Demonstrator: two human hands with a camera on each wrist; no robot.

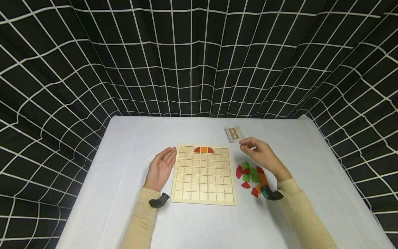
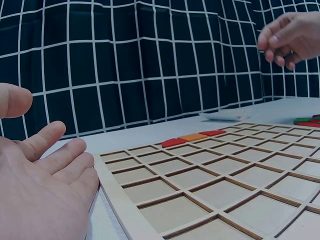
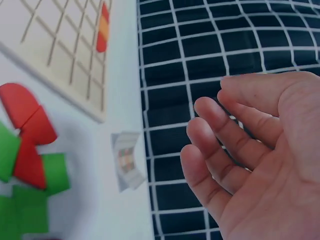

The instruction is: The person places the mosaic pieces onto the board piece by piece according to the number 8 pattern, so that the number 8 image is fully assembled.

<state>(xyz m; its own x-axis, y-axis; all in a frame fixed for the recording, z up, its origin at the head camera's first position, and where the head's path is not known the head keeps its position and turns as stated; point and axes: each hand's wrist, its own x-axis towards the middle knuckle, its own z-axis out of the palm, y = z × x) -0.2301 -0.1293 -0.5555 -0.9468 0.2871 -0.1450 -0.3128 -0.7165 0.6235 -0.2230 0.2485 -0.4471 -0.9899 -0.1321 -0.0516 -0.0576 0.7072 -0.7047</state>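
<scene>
Beside the board, the straight-fingered left hand could bump it, jolting its pieces; right hand hovers, loosely curved, empty

From above, the head view faces forward and down across the table; the nearer wrist views share the gridded board from opposite sides.

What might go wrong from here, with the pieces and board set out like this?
1. The left hand lies right beside the board; a nudge might shift it and unseat the three placed pieces.
2. In the head view, the black device on the right wrist overlaps the loose pieces; lowering it there could scatter them.
3. Some loose pieces overlap, so lifting one might drag another.
</scene>
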